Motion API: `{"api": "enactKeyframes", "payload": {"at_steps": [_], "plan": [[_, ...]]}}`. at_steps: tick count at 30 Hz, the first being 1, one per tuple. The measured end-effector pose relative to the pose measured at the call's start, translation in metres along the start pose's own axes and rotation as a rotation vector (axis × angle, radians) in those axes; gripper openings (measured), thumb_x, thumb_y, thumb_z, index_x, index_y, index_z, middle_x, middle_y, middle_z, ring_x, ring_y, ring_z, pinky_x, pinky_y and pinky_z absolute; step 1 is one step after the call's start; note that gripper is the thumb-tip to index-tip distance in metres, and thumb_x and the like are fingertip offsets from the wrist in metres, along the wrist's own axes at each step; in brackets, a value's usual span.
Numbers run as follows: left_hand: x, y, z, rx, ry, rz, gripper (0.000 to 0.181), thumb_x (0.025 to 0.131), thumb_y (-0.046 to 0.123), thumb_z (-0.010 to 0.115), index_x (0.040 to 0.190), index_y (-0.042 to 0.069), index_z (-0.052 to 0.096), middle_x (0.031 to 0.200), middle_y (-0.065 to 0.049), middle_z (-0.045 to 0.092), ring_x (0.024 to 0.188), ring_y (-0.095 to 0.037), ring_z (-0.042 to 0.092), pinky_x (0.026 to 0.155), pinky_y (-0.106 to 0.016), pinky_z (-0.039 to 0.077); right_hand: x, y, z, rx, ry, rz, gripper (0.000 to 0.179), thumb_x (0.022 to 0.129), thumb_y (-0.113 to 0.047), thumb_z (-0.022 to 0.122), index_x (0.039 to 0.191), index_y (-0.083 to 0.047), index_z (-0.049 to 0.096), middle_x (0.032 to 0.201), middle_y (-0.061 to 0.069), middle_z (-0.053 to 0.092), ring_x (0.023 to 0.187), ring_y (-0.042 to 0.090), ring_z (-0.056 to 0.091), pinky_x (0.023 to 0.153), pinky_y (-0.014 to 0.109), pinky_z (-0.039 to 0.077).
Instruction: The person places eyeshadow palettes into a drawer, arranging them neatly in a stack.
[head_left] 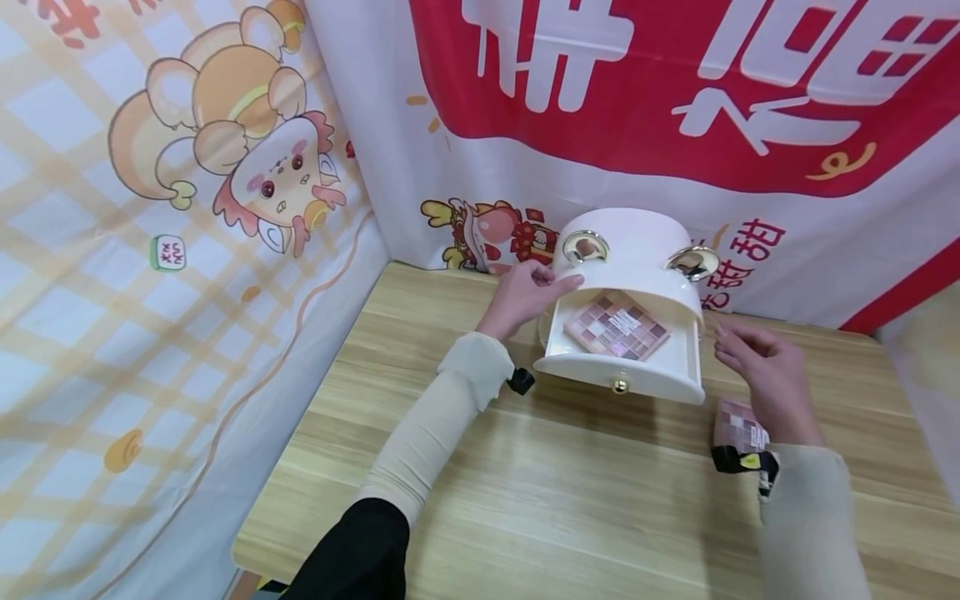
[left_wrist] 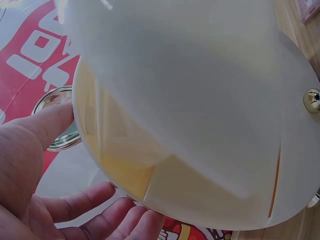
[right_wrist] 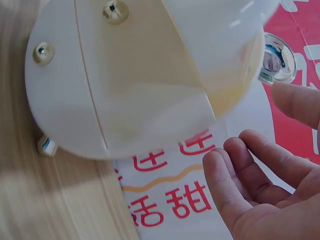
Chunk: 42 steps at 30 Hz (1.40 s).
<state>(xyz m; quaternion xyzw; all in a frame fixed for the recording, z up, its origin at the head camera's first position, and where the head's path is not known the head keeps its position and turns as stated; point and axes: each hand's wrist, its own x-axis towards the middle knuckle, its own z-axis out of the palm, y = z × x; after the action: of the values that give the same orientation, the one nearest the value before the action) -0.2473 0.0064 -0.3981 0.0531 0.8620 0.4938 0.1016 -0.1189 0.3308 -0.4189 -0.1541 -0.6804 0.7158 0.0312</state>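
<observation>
A white rounded storage box (head_left: pixel 630 229) with gold ring-like trims stands at the back of the table, its drawer (head_left: pixel 667 383) pulled out. Inside the drawer, an eyeshadow palette (head_left: pixel 618 327) lies at an angle. My left hand (head_left: pixel 521 296) is at the box's upper left edge; the left wrist view puts the thumb (left_wrist: pixel 62 115) against the curved rim and the other fingertips near its side. To the right, my right hand (head_left: pixel 776 379) hovers beside the box with loosely bent fingers (right_wrist: pixel 227 175), apart from it and holding nothing. A second palette (head_left: pixel 738 425) lies on the table, partly hidden by the right wrist.
The wooden table (head_left: pixel 540 500) runs up to a printed cloth backdrop (head_left: pixel 510 162) with red and white lettering. On the left hangs a checked cartoon cloth (head_left: pixel 67 333). Each wrist carries a black camera strap (head_left: pixel 521 382).
</observation>
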Motion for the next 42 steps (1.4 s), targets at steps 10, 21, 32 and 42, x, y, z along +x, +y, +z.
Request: {"api": "enactKeyframes", "payload": {"at_steps": [10, 21, 32, 42], "plan": [[0.002, -0.001, -0.001, 0.003, -0.004, 0.006, 0.061, 0.079, 0.069, 0.073, 0.111, 0.017, 0.063, 0.104, 0.002, 0.063, 0.092, -0.018, 0.062, 0.073, -0.032, 0.055, -0.023, 0.011, -0.025, -0.052, 0.016, 0.032, 0.051, 0.090, -0.031, 0.077, 0.131, -0.005, 0.061, 0.109, -0.006, 0.064, 0.092, 0.005, 0.064, 0.077, 0.016, 0.054], [0.002, 0.000, -0.002, 0.007, -0.002, 0.007, 0.061, 0.080, 0.069, 0.072, 0.112, 0.017, 0.062, 0.105, 0.002, 0.062, 0.093, -0.017, 0.061, 0.075, -0.031, 0.055, -0.025, 0.029, -0.048, -0.271, 0.043, 0.028, 0.045, 0.092, -0.034, 0.074, 0.129, -0.011, 0.064, 0.105, -0.014, 0.065, 0.094, 0.005, 0.061, 0.072, 0.013, 0.053], [0.004, -0.004, -0.001, 0.002, -0.010, 0.010, 0.063, 0.079, 0.070, 0.071, 0.112, 0.017, 0.061, 0.104, 0.001, 0.062, 0.090, -0.017, 0.062, 0.072, -0.030, 0.055, -0.024, 0.057, -0.081, -0.525, 0.034, 0.052, 0.063, 0.093, -0.045, 0.070, 0.142, -0.009, 0.054, 0.116, -0.010, 0.060, 0.098, 0.002, 0.055, 0.073, 0.009, 0.048], [0.003, -0.003, 0.000, 0.003, -0.024, 0.014, 0.064, 0.080, 0.069, 0.071, 0.115, 0.016, 0.061, 0.104, 0.001, 0.062, 0.090, -0.017, 0.062, 0.072, -0.030, 0.055, -0.026, 0.076, -0.100, -0.737, -0.095, 0.063, 0.095, 0.091, -0.051, 0.070, 0.157, 0.000, 0.024, 0.158, 0.030, 0.026, 0.138, 0.056, 0.027, 0.107, 0.068, 0.027]]}}
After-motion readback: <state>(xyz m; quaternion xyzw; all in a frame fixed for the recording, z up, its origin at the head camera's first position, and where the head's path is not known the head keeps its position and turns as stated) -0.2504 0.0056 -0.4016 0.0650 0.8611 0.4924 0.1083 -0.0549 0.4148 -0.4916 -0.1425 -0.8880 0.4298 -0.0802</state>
